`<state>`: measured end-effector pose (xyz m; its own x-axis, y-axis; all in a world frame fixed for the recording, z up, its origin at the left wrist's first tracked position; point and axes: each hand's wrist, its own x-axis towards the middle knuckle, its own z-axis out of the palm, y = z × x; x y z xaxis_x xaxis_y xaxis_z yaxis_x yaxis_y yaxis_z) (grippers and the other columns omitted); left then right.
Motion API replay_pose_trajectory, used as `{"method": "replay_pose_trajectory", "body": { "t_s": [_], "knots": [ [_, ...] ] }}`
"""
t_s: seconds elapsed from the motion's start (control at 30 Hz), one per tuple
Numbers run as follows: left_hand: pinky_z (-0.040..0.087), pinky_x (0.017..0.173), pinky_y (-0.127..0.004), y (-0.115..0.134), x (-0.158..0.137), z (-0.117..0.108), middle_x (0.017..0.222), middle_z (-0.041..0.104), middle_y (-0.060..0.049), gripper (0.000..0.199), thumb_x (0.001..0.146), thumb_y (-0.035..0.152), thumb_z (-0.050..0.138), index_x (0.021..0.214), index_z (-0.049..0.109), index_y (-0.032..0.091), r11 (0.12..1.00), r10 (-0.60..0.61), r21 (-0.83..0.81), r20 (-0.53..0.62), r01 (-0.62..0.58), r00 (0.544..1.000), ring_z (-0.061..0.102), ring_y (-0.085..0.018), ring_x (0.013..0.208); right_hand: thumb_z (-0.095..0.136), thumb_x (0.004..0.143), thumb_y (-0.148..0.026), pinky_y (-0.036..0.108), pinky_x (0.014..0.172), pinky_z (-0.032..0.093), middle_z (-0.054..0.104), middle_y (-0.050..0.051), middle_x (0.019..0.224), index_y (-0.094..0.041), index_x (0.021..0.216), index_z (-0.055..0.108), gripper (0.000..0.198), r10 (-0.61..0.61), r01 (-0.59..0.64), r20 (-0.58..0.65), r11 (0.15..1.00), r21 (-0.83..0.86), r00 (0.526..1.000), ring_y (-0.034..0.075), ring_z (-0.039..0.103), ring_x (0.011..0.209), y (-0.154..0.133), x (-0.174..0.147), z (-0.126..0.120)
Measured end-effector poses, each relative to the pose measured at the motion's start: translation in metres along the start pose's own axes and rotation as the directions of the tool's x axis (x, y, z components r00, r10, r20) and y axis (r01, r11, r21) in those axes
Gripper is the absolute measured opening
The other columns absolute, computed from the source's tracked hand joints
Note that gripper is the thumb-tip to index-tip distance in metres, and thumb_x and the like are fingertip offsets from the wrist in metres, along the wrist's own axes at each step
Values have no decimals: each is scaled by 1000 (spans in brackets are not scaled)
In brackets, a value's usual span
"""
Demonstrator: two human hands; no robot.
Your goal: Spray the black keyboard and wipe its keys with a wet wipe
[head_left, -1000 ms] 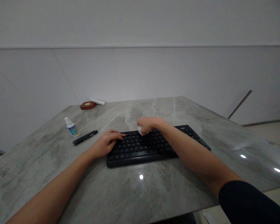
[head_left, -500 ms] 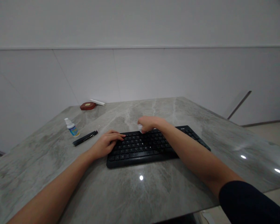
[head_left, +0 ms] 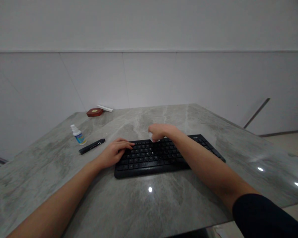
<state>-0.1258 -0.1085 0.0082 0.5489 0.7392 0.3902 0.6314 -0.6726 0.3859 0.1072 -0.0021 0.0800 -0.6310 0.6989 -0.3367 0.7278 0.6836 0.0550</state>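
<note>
A black keyboard (head_left: 151,170) lies on the grey marbled table in front of me. My left hand (head_left: 116,152) rests over its left end, fingers stretched out onto the upper left keys. Over the top rows near the middle, my right hand (head_left: 160,131) is closed around a crumpled white tissue (head_left: 151,137). Only a small part of that tissue shows below the fingers. My right forearm crosses above the right half of the keyboard and hides some keys.
Left of the keyboard stands a small white spray bottle (head_left: 79,137) with a blue and yellow label. Beside it lies a black pen-like stick (head_left: 91,146). A reddish-brown case (head_left: 94,113) and a white strip (head_left: 105,108) are at the far left edge, before the white wall.
My right hand, with the tissue, has shifted very slightly along the top of the keyboard. The whole view has moved a little; my left hand stays in place on the keyboard.
</note>
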Motion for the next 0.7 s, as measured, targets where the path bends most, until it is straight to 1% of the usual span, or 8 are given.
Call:
{"method": "replay_pose_trajectory", "body": {
  "t_s": [0.17,0.4,0.5,0.63,0.7],
  "knots": [
    [47,95,-42,0,1,1,118,65,-1,35,88,4,39,105,63,23,1000,-1,-6,-7,1,1000,54,-20,110,66,67,-19,29,68,48,68,18,110,-8,109,68,44,12,-12,-1,1000,-5,1000,28,66,95,-2,-1,0],
    [47,95,-41,1,0,1,118,66,-1,35,86,3,40,104,64,22,1000,3,-15,-14,-3,1000,53,-20,109,63,66,-16,30,71,48,69,17,108,-8,106,70,42,-1,1,8,1000,-21,1000,27,66,93,-3,-1,1],
    [46,96,-40,1,0,1,118,65,-1,36,86,3,40,104,64,23,1000,-8,-19,-13,8,1000,53,-20,110,61,67,-15,30,71,48,69,19,107,-7,106,70,41,-25,24,-20,999,-34,999,28,66,94,-4,-1,3],
    [47,95,-41,1,0,1,117,66,-1,35,87,4,38,103,64,22,1000,-12,-16,-22,11,1000,54,-20,109,58,71,-17,31,77,48,68,18,111,-8,111,67,43,-82,79,-73,996,-41,994,27,64,100,-5,-1,5],
    [47,95,-41,2,0,1,117,66,-1,35,88,4,38,103,64,22,1000,-12,-12,-22,12,1000,54,-20,108,59,70,-18,31,77,48,67,18,112,-8,113,67,45,-96,93,-80,995,-41,992,27,64,100,-6,-1,6]
  ]
}}
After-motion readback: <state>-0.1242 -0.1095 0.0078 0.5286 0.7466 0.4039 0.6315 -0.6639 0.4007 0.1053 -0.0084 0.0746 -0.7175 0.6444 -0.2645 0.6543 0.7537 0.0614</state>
